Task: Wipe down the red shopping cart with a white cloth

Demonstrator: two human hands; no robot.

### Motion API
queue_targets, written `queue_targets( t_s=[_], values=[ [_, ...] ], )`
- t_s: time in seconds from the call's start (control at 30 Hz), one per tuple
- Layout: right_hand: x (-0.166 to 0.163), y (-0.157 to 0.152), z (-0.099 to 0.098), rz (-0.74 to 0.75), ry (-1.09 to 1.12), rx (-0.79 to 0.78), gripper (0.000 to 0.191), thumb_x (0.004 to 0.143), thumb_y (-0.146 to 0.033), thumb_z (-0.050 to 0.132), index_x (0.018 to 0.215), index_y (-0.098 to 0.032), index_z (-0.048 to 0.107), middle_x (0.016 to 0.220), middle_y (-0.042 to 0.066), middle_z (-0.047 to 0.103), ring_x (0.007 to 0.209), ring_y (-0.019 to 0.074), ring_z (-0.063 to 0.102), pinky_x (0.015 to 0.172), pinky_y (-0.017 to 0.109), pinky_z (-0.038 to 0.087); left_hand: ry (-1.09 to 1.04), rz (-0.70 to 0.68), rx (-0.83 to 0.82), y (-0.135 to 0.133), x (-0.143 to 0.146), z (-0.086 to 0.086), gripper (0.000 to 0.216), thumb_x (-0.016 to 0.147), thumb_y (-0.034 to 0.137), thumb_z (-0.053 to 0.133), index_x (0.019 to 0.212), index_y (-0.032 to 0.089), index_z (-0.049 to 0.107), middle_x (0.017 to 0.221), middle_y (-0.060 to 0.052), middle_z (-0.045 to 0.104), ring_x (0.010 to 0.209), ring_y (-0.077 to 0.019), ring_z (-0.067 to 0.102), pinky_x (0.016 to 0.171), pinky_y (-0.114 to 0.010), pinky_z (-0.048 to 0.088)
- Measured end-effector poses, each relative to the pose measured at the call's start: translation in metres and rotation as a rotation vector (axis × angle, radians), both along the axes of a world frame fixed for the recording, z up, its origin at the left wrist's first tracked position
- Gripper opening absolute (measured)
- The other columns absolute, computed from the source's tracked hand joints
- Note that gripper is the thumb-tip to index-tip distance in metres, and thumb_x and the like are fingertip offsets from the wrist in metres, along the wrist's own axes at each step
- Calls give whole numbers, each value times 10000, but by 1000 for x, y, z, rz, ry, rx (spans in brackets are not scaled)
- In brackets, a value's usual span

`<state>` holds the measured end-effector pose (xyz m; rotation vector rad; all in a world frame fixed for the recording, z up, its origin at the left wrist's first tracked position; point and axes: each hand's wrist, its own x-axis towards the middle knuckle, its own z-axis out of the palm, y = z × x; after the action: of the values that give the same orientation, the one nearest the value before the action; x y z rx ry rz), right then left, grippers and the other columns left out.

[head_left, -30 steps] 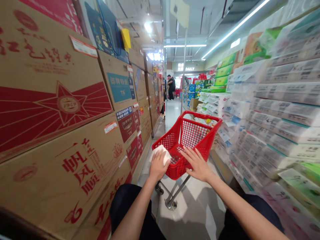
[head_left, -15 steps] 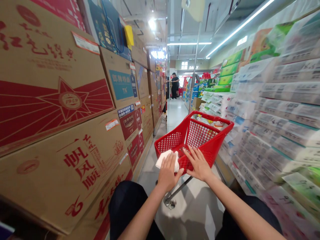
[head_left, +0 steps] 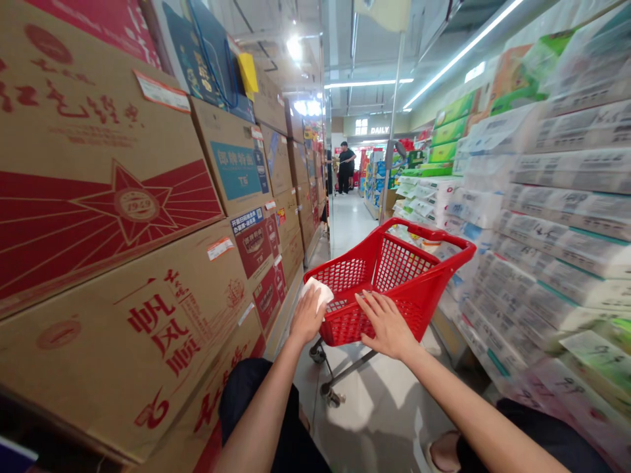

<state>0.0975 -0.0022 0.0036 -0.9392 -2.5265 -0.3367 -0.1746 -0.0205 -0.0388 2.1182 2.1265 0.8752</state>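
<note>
A red plastic shopping cart (head_left: 409,289) stands in front of me, turned at an angle on its metal frame and casters. My left hand (head_left: 308,316) presses a white cloth (head_left: 319,291) over the cart's near left corner; the fingers lie over the cloth and partly hide it. My right hand (head_left: 387,323) rests with spread fingers on the cart's near side and holds nothing. Some of the rim lies beneath its fingertips.
Stacked cardboard cartons (head_left: 192,328) line the left side. Wrapped paper packs (head_left: 552,217) are piled on the right, close to the cart. Farther down the aisle a person in dark clothes (head_left: 345,167) stands near a metal pole (head_left: 393,131).
My left hand has slid left with the white cloth, from the near side to the cart's left corner. The cart has turned and shifted slightly right. My right hand stays on its near side.
</note>
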Motion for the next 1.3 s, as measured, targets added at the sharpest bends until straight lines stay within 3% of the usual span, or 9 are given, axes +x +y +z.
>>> queue_targets(
  t_s=[0.17, 0.33, 0.53, 0.7, 0.83, 0.93, 1.03, 1.17, 1.3],
  values=[
    [41, 20, 12, -23, -15, 55, 849, 862, -469, 555, 1592, -274, 168, 1665, 46, 129, 1505, 359, 149, 1208, 574, 108, -17, -7, -39, 15, -17, 4, 572, 1020, 401, 241, 1542, 176, 308, 1629, -87, 237, 1505, -196, 224, 1219, -414, 234],
    [77, 34, 4, -119, -1, 96, 888, 840, -520, 592, 1589, -297, 171, 1675, 23, 23, 1513, 380, 83, 1205, 597, 90, -24, -15, -39, 27, -12, 4, 562, 1017, 381, 224, 1510, 157, 373, 1614, -90, 282, 1499, -193, 243, 1220, -408, 241],
    [80, 33, -4, -167, 27, 93, 928, 799, -495, 637, 1587, -278, 198, 1676, 22, -34, 1507, 414, 44, 1199, 609, 128, -35, 8, 11, 16, 36, -3, 552, 1030, 371, 183, 1523, 204, 367, 1600, -41, 320, 1494, -192, 260, 1246, -447, 190],
    [88, 39, -4, -180, 35, 96, 896, 793, -466, 639, 1576, -296, 237, 1677, 6, -35, 1502, 412, 80, 1195, 604, 157, 42, -104, 117, 0, 78, -2, 564, 1044, 380, 164, 1582, 217, 215, 1614, -18, 266, 1493, -172, 253, 1254, -424, 196],
    [92, 39, -3, -162, 33, 102, 898, 791, -430, 632, 1579, -310, 219, 1677, 0, 1, 1502, 401, 96, 1189, 609, 172, 40, -193, 27, -2, 60, 7, 572, 1045, 415, 154, 1588, 235, 179, 1623, -1, 220, 1494, -152, 232, 1230, -378, 258],
    [89, 36, -3, -150, 38, 99, 910, 789, -415, 631, 1584, -308, 200, 1677, 6, 9, 1501, 402, 103, 1186, 613, 175, -3, -91, -60, -2, 33, 8, 586, 1038, 423, 178, 1576, 198, 228, 1623, -41, 223, 1497, -175, 220, 1227, -390, 250],
    [82, 34, -4, -154, 59, 98, 929, 784, -415, 638, 1587, -302, 186, 1677, 12, -11, 1498, 416, 96, 1182, 624, 171, -29, 18, -49, -6, 25, -1, 628, 1029, 438, 215, 1576, 131, 199, 1631, -100, 198, 1506, -202, 196, 1229, -404, 237],
    [76, 36, -6, -160, 76, 101, 958, 762, -417, 656, 1588, -298, 184, 1676, 15, -43, 1497, 434, 74, 1180, 636, 157, -2, 60, 73, -18, 48, -13, 657, 1026, 454, 238, 1595, 164, 81, 1639, -113, 184, 1515, -229, 175, 1236, -474, 199],
    [77, 40, -7, -170, 70, 100, 935, 768, -434, 652, 1582, -296, 212, 1678, 13, -20, 1497, 431, 75, 1181, 626, 170, 84, -30, 167, -26, 84, -9, 688, 1019, 433, 291, 1599, 209, -3, 1645, -87, 181, 1521, -243, 152, 1246, -519, 160]
  ],
)
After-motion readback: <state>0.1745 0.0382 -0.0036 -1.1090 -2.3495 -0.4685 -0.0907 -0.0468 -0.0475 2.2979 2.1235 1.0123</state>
